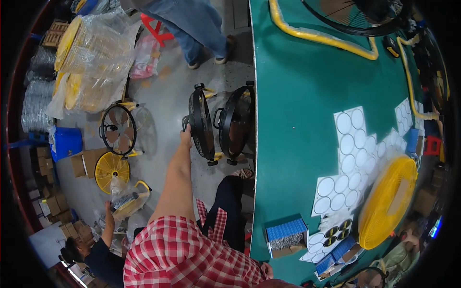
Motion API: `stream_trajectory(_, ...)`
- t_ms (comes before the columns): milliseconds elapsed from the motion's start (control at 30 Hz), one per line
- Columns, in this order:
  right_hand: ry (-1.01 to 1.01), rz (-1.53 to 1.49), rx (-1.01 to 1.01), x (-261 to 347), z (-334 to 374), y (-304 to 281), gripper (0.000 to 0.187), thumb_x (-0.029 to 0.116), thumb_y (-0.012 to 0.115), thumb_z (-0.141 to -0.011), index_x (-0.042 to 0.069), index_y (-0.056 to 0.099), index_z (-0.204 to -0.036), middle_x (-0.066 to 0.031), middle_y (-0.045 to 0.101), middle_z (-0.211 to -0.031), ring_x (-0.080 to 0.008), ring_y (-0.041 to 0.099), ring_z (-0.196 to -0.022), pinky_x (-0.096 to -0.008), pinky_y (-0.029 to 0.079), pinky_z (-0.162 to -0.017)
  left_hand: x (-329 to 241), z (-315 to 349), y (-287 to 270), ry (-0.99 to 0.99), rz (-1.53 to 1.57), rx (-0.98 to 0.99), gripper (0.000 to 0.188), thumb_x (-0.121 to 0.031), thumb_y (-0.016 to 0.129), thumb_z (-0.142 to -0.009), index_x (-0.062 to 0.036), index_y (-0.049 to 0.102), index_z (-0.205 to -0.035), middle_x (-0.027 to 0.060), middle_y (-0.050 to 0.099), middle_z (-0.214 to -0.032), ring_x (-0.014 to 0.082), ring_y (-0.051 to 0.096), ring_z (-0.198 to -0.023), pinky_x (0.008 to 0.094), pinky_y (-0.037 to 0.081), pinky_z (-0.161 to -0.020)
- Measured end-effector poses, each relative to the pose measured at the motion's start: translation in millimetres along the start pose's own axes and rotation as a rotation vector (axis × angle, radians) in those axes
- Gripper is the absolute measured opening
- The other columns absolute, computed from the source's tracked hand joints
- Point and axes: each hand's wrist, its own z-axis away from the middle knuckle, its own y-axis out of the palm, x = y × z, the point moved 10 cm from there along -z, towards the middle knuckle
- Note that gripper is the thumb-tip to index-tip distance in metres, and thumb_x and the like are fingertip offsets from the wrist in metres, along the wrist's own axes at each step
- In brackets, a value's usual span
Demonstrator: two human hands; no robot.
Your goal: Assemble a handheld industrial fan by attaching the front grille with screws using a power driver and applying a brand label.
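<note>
My left arm reaches out over the floor, and my left hand (pixel 186 134) is closed round the handle of a black drum fan (pixel 200 125). This fan stands upright on the floor, with yellow stand parts at its top and bottom. Right beside it, against the table, is a second black drum fan (pixel 237 124); the table edge hides part of it. My right hand (pixel 265 270) shows only in part at the lower edge, near the table's side and the sleeve. Its fingers are too little seen to tell whether it grips anything.
The green table (pixel 288 158) holds sheets of round stickers (pixel 350 139), a yellow fan grille (pixel 389 201), a blue box of small parts (pixel 286 235) and a yellow tube frame (pixel 326 41). Another fan (pixel 117 128) stands left. People work at lower left and top.
</note>
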Motion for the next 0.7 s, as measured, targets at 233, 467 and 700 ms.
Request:
stream_trajectory(233, 0.099, 0.128, -0.017, -15, -14, 6, 0.022, 0.02, 0.061, -0.085, 0.0, 0.062, -0.093, -0.0041, 0.06, -0.075, -0.0116, 0.055, -0.068, -0.0259, 0.045, -0.06, 23, -41, 69, -0.114, -0.101, 0.354, 0.06, -0.032, 0.068, -0.077, 0.0097, 0.047, -0.114, 0.0178, 0.06, -0.096, 0.0272, 0.057, -0.089, 0.0402, 0.043, -0.077)
stream_trajectory(467, -0.004, 0.143, -0.104, -24, 20, -32, 0.025, 0.022, 0.064, -0.084, -0.001, 0.062, -0.094, -0.0059, 0.062, -0.075, -0.0102, 0.056, -0.066, -0.0241, 0.046, -0.062, -105, 54, -39, 0.351, -0.025, 0.391, 0.031, -0.035, 0.058, -0.085, -0.0084, 0.055, -0.069, -0.0039, 0.041, -0.054, 0.0051, 0.038, -0.046, 0.0214, 0.029, -0.042)
stream_trajectory(700, -0.613, 0.167, 0.196, 110, 72, 16, 0.014, 0.008, 0.056, -0.085, -0.001, 0.064, -0.092, -0.0092, 0.064, -0.074, -0.014, 0.06, -0.066, -0.0264, 0.047, -0.061, -229, 292, -209, 1.038, -0.258, 0.366, 0.032, -0.024, 0.055, -0.087, -0.0069, 0.048, -0.061, -0.005, 0.035, -0.051, 0.0036, 0.031, -0.047, 0.0228, 0.023, -0.042)
